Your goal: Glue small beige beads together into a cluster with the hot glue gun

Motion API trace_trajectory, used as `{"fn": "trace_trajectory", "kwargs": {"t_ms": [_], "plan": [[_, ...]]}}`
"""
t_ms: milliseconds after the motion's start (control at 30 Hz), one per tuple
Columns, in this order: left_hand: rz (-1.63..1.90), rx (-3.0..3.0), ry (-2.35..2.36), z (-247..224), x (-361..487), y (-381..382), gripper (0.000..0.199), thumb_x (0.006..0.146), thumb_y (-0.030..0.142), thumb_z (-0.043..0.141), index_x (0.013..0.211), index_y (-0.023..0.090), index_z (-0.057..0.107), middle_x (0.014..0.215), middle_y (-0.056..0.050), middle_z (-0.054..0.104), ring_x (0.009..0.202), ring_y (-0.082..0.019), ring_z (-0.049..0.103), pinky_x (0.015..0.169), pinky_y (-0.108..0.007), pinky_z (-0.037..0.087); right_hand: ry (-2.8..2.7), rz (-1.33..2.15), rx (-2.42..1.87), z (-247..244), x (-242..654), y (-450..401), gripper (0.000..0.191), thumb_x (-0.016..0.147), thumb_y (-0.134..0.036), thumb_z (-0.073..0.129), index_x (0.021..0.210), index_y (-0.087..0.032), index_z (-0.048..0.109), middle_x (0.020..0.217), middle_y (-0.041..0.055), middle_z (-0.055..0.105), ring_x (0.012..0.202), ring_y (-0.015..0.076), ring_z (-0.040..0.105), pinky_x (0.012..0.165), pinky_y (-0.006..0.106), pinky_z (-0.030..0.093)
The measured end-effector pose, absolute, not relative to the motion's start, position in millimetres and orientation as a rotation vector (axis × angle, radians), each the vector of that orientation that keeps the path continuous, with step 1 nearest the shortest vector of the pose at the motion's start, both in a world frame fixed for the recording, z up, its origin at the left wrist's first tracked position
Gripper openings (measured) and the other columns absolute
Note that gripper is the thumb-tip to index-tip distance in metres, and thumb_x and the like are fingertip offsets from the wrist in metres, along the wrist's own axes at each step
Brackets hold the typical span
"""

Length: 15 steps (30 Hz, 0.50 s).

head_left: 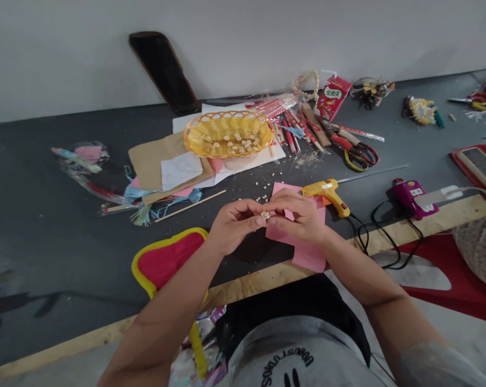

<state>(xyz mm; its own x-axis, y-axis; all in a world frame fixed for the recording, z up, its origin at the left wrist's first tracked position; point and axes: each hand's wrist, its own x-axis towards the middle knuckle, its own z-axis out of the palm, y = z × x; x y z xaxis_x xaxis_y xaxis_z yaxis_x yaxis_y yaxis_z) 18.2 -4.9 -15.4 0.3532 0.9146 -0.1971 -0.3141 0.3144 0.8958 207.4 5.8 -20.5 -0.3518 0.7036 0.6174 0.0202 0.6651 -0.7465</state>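
Over the table's front part, my left hand (237, 224) and my right hand (293, 215) meet, their thumbs and fingers pinching a small cream flower-shaped piece (265, 214) between them. Its exact make is too small to tell. Behind the hands, a yellow woven basket (194, 138) holds several similar cream pieces. Tiny pale bits lie scattered on the tabletop between hands and basket. Partly under my right hand is pink paper (309, 258), hanging over the front edge. Right beside that hand lies a yellow glue gun (326, 192) with a clear glue stick in its back.
Scissors (356, 150), red-wrapped sticks, a red drink carton (334, 98) and a dark phone (164, 72) leaning on the wall stand behind. A red fan-like item with yellow trim (168, 258) lies left of my forearm. Black cable runs to a purple power socket (414, 198).
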Motion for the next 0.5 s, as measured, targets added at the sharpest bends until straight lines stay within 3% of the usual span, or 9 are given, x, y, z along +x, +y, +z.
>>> {"fn": "trace_trajectory", "kwargs": {"t_ms": [100, 300, 500], "plan": [[0.95, 0.888, 0.843, -15.5, 18.7, -4.9, 0.028, 0.059, 0.032, 0.093, 0.072, 0.015, 0.074, 0.07, -0.003, 0.072, 0.065, -0.012, 0.065, 0.063, -0.023, 0.052, -1.826, 0.805, -0.587, -20.7, 208.4, 5.7, 0.028, 0.089, -0.032, 0.071, 0.116, -0.026, 0.07, 0.092, 0.0025, 0.068, 0.079, 0.012, 0.062, 0.067, 0.026, 0.055], [0.934, 0.897, 0.825, -15.9, 19.3, -5.0, 0.028, 0.059, 0.034, 0.093, 0.072, 0.015, 0.076, 0.066, -0.002, 0.072, 0.06, -0.01, 0.063, 0.062, -0.023, 0.051, -1.806, 0.764, -0.565, -25.6, 209.0, 6.3, 0.023, 0.087, -0.026, 0.073, 0.11, -0.027, 0.075, 0.091, 0.0022, 0.068, 0.082, 0.0113, 0.065, 0.071, 0.024, 0.057], [0.923, 0.922, 0.784, -17.9, 18.0, -6.2, 0.026, 0.061, 0.035, 0.092, 0.066, 0.015, 0.076, 0.062, -0.004, 0.073, 0.059, -0.011, 0.063, 0.061, -0.023, 0.049, -1.788, 0.875, -0.489, -26.6, 206.1, 6.8, 0.018, 0.089, -0.033, 0.071, 0.106, -0.026, 0.075, 0.087, 0.0021, 0.07, 0.079, 0.0108, 0.066, 0.07, 0.025, 0.056]]}}
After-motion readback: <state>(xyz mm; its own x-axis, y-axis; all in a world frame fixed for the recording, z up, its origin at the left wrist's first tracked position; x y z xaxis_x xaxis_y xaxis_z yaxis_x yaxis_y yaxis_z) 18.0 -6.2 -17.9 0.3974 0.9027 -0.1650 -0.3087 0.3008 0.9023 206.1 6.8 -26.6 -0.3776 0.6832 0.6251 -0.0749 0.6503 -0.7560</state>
